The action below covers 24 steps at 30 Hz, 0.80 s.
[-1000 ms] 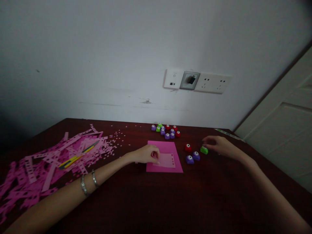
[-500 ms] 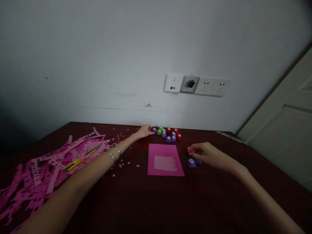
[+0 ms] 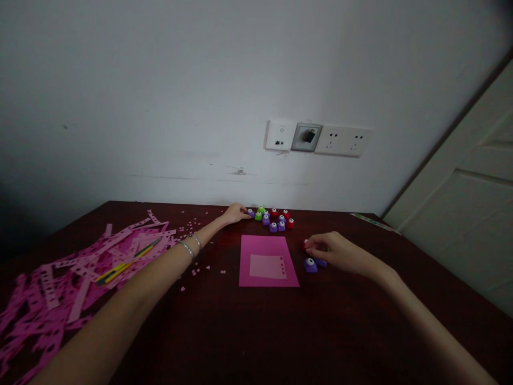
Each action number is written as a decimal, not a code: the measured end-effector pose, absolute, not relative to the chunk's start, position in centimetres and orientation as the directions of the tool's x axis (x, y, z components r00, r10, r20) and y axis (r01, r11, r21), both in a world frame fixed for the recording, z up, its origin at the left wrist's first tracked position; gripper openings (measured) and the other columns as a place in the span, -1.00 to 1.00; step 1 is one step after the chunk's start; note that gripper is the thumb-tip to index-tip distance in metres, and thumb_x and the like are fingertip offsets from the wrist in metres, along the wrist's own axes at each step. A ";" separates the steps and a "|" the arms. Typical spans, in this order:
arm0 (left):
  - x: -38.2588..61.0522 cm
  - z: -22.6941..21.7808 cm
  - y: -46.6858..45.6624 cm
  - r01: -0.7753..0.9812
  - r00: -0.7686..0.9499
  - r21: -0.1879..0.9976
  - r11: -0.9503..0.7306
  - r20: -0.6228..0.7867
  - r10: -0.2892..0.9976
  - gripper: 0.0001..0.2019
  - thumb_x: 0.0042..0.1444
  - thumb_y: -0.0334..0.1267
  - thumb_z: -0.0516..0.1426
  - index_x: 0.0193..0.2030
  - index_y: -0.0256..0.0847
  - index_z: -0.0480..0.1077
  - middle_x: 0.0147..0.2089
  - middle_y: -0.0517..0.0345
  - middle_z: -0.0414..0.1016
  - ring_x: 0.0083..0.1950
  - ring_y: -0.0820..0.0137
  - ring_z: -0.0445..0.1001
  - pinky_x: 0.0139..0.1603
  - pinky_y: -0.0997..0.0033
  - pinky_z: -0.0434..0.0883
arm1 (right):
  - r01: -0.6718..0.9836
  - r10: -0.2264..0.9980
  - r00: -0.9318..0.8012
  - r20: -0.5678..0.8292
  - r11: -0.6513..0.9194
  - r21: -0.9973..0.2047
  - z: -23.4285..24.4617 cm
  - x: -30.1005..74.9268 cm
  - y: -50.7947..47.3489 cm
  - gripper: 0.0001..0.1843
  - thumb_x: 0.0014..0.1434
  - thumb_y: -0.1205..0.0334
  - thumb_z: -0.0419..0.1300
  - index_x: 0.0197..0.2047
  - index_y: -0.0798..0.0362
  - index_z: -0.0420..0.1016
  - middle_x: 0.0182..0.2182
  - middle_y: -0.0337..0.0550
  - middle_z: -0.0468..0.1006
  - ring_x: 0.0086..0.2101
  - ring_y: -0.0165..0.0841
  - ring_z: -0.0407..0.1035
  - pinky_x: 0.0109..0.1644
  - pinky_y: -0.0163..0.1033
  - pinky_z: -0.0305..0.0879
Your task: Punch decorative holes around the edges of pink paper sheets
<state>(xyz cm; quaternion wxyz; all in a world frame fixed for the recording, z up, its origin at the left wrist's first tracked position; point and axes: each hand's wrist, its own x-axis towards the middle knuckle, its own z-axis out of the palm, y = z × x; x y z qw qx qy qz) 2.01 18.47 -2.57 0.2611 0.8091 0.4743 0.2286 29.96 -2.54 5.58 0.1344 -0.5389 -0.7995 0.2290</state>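
Probably a home room, though dim: panelled door (image 3: pixel 476 214), wall sockets (image 3: pixel 343 141), reddish wooden table (image 3: pixel 256 331).

Dim light falls on a scuffed, pale wall (image 3: pixel 180 96). At two o'clock it carries a white network plate (image 3: pixel 276 135), a grey-framed socket (image 3: pixel 296 140) and a double power outlet (image 3: pixel 343 141). A white panelled door (image 3: pixel 481 208) leans in at three; the dark reddish-brown surface (image 3: pixel 256 331) spreads at six.

No legible txt, nos. or logos in view.

Four red punches (image 3: pixel 274 213), eight purple punches (image 3: pixel 310 266), three green punches (image 3: pixel 258 216), one pink sheet (image 3: pixel 263 244), one paler card (image 3: pixel 264 267).
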 end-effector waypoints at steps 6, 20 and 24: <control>0.9 -0.3 16.7 0.623 0.440 0.655 -0.427 0.157 0.884 -0.72 -0.20 -0.11 0.22 -0.41 -0.30 0.49 -0.56 0.22 0.38 -0.49 0.50 0.23 -0.44 0.47 0.10 | 0.802 0.926 -0.376 -0.026 0.311 -0.510 5.8 29.9 -2.7 -0.73 0.14 0.16 0.07 -0.21 0.11 0.52 -0.39 -0.10 0.55 -0.42 -0.34 0.38 -0.36 -0.28 0.28; 1.1 5.7 3.7 0.432 0.716 0.564 -0.704 0.261 0.648 -0.75 -0.05 -0.08 0.19 -0.32 -0.22 0.49 -0.36 0.12 0.44 -0.33 0.43 0.35 -0.30 0.43 0.23 | 0.798 0.915 -0.402 -0.017 0.342 -0.496 7.1 27.7 -4.0 -0.76 0.14 0.20 0.07 -0.24 0.08 0.52 -0.38 -0.13 0.56 -0.38 -0.33 0.40 -0.33 -0.29 0.28; 1.4 5.0 3.0 0.419 0.757 0.542 -0.729 0.235 0.610 -0.77 -0.04 -0.09 0.19 -0.30 -0.19 0.51 -0.34 0.11 0.46 -0.31 0.42 0.37 -0.28 0.42 0.24 | 0.771 0.902 -0.431 -0.018 0.358 -0.526 7.1 26.8 -4.3 -0.78 0.14 0.23 0.07 -0.24 0.09 0.51 -0.39 -0.14 0.55 -0.40 -0.35 0.38 -0.35 -0.30 0.28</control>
